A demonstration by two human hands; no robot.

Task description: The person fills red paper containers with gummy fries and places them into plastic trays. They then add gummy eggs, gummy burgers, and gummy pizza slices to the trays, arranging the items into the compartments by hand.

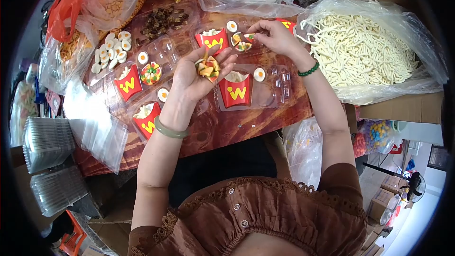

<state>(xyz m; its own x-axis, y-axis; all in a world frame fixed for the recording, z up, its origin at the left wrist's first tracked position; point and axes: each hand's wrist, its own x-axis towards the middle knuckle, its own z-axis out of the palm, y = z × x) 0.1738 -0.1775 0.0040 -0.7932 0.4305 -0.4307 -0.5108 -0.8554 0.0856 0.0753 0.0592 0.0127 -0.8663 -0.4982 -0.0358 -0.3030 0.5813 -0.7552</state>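
My left hand (186,77) is palm up, cupping a small pile of colourful gummy pizza slices (208,68). Over the far clear plastic tray, my right hand (278,38) pinches a gummy slice (250,36) between thumb and fingers. Beside it in that tray lie other pizza slices (241,45), a fried-egg gummy (232,26) and a red fries box (211,39). Nearer me, another tray (270,96) has a red fries box (235,90) and an egg gummy (259,74). On the left, a round gummy pizza (150,73) sits beside a third fries box (127,83).
A large bag of pale candy strings (365,50) stands at the right in a cardboard box (403,109). Loose egg gummies (113,50) and dark brown candies (163,22) lie toward the back left. Stacked clear trays (47,142) stand off the table's left edge.
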